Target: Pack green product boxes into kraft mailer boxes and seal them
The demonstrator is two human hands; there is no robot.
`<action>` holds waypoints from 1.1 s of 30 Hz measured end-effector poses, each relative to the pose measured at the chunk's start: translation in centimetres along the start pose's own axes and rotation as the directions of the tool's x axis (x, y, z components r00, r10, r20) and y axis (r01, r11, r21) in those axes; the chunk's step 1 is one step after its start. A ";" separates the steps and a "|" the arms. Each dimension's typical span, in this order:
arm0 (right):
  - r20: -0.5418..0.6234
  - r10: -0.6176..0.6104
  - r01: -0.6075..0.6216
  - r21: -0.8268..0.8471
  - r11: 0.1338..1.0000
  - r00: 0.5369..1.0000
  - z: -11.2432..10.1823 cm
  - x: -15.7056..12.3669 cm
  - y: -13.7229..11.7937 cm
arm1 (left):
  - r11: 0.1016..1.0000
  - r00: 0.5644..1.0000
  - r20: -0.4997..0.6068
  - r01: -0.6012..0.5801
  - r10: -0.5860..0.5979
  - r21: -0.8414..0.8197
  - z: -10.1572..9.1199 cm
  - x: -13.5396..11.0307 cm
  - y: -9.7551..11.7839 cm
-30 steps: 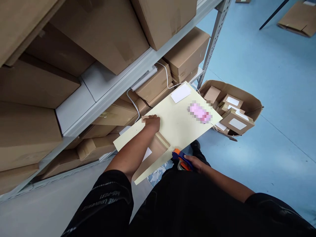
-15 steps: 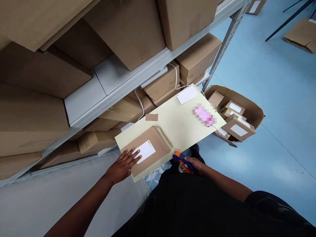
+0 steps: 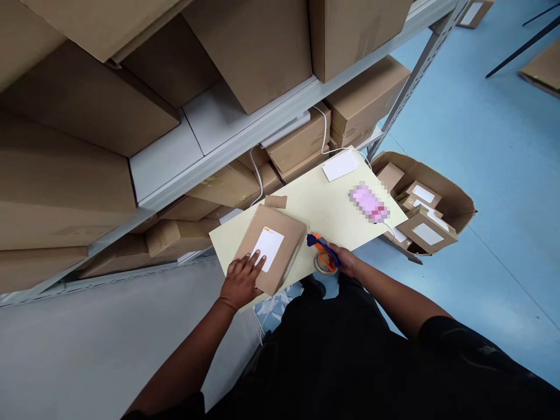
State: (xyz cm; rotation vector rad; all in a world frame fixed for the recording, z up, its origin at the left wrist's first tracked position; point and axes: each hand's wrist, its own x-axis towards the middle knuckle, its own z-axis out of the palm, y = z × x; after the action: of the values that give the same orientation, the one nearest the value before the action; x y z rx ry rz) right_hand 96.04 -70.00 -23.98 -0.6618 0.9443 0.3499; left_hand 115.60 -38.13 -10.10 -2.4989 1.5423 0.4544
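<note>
A brown cardboard box [image 3: 286, 233] with a white label [image 3: 268, 245] on top lies at an angle on a small cream table [image 3: 336, 204]. My left hand [image 3: 242, 280] rests on the box near the label's lower edge, fingers stretched out. In my right hand [image 3: 345, 259] is a blue and orange tape dispenser [image 3: 322, 248] with a roll of tape in it. The dispenser is over the table's front edge, a short way right of the box. A small brown cardboard piece [image 3: 276, 202] touches or nearly touches the box's far corner.
A white card [image 3: 340, 165] and a pixelated pink object [image 3: 368, 202] with a white cable lie on the table. Shelving [image 3: 175, 181] full of cardboard boxes stands behind. An open carton [image 3: 455, 201] holding several labelled boxes is at the right. Paper scraps [image 3: 277, 306] lie below.
The box has turned on the table under my left hand, its label now tilted differently. My right hand has raised the tape dispenser over the table's edge. The view has shifted slightly.
</note>
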 end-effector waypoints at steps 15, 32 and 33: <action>-0.040 0.031 -0.033 -0.053 0.998 0.999 0.7 2.9 -5.0 | 0.994 0.981 -0.188 -0.070 0.052 -0.086 0.3 1.9 4.7; 0.094 0.080 -0.073 -0.081 0.994 0.992 3.0 6.4 -11.4 | 0.955 0.930 -0.282 0.168 -0.235 -0.242 1.1 5.6 7.9; 0.092 0.090 -0.082 -0.083 0.993 0.992 2.7 6.1 -11.2 | 0.954 0.928 -0.285 0.171 -0.241 -0.248 1.1 5.7 7.9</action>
State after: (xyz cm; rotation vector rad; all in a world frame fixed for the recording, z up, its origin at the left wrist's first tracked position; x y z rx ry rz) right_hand 107.28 -76.69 -23.84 -0.6724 0.8727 0.4937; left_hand 110.69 -46.13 -12.95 -2.9883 1.3624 0.2122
